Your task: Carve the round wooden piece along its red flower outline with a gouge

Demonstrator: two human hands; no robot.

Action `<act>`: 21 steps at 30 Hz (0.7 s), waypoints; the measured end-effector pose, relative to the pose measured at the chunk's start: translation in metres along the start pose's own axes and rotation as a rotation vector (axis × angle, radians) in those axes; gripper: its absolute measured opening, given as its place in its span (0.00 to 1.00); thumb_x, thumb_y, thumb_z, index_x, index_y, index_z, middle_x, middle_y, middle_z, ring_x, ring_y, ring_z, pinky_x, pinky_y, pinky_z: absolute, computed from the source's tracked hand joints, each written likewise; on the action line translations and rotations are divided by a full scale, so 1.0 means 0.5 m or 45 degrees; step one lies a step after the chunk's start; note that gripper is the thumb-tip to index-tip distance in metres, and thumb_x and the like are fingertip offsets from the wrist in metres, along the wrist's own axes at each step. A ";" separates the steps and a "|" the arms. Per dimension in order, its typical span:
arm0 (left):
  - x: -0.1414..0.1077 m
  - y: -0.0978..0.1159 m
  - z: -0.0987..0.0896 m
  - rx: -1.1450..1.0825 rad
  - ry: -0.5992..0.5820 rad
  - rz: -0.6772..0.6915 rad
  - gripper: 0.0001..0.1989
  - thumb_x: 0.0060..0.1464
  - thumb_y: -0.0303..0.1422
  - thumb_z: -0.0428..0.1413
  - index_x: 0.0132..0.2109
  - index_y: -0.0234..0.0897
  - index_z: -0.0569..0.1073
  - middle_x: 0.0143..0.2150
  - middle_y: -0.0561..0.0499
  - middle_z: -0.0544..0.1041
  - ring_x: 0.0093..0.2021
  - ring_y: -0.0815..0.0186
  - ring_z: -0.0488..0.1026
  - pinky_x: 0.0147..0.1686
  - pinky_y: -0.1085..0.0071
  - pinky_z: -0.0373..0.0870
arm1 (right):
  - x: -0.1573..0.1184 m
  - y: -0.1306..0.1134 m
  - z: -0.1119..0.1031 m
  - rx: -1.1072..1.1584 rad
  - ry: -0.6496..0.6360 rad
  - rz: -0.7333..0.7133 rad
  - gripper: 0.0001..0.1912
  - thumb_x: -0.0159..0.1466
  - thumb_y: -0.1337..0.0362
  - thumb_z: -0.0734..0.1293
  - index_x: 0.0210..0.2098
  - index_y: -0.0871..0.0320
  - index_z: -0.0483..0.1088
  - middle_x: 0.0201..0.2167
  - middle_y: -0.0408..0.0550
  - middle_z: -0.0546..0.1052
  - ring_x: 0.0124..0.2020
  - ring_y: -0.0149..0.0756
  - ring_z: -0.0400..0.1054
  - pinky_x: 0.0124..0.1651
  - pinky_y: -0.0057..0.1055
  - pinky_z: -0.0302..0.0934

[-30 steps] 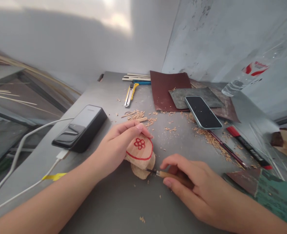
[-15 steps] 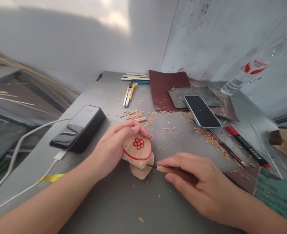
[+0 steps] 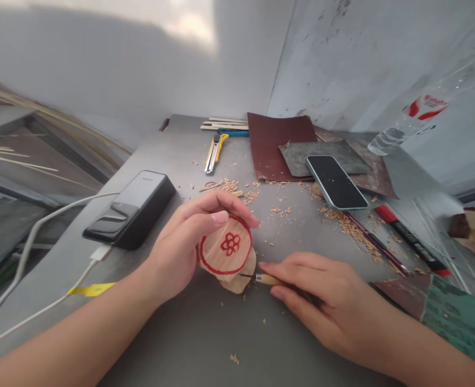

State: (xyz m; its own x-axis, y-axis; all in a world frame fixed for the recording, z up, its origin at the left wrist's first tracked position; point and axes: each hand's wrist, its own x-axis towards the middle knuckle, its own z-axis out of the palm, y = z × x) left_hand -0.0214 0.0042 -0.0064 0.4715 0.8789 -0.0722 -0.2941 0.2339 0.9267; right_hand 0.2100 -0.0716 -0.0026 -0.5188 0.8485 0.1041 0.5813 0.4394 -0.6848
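My left hand [image 3: 191,242] is closed round the far and left sides of a carved wooden piece [image 3: 217,257]. A red ring runs along the rim of its round top, with a red flower drawn inside. Under it, a second pale, rough-edged part of wood [image 3: 237,284] shows; I cannot tell if it is the same piece. In my right hand [image 3: 321,295] is a wood carving tool [image 3: 265,279] with a wooden handle and thin metal shaft. Its tip lies at the near right edge of the wood, just below the red ring.
A black power bank [image 3: 130,209] with a white cable stands left. Behind are a yellow utility knife [image 3: 216,153], sandpaper sheets [image 3: 279,148] and wood shavings [image 3: 225,187]. To the right lie a phone [image 3: 337,183], a pencil [image 3: 378,242], a marker [image 3: 412,239] and a plastic bottle [image 3: 406,123].
My left hand has tilted the wooden piece so its flowered top faces me more. The tool's tip has shifted slightly left, still close to the wood's edge.
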 end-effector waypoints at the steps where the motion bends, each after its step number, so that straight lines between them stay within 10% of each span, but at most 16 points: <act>1: 0.000 0.000 0.000 0.003 -0.001 0.001 0.08 0.59 0.33 0.56 0.39 0.35 0.78 0.42 0.44 0.81 0.37 0.59 0.79 0.36 0.66 0.76 | -0.001 0.000 0.001 -0.011 0.006 -0.022 0.15 0.72 0.68 0.64 0.55 0.59 0.76 0.43 0.50 0.81 0.42 0.33 0.75 0.39 0.25 0.69; 21: -0.012 0.005 0.010 0.218 -0.023 0.077 0.12 0.61 0.38 0.55 0.35 0.37 0.79 0.31 0.47 0.78 0.30 0.60 0.76 0.32 0.65 0.73 | -0.004 -0.011 -0.005 -0.350 0.035 -0.149 0.17 0.72 0.69 0.64 0.59 0.60 0.73 0.42 0.50 0.81 0.38 0.35 0.75 0.39 0.31 0.69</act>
State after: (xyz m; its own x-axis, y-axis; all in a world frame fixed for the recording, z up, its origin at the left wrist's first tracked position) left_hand -0.0207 -0.0028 -0.0019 0.4728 0.8811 -0.0092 -0.1769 0.1052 0.9786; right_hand 0.2094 -0.0750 0.0029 -0.5771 0.7936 0.1928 0.6685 0.5947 -0.4466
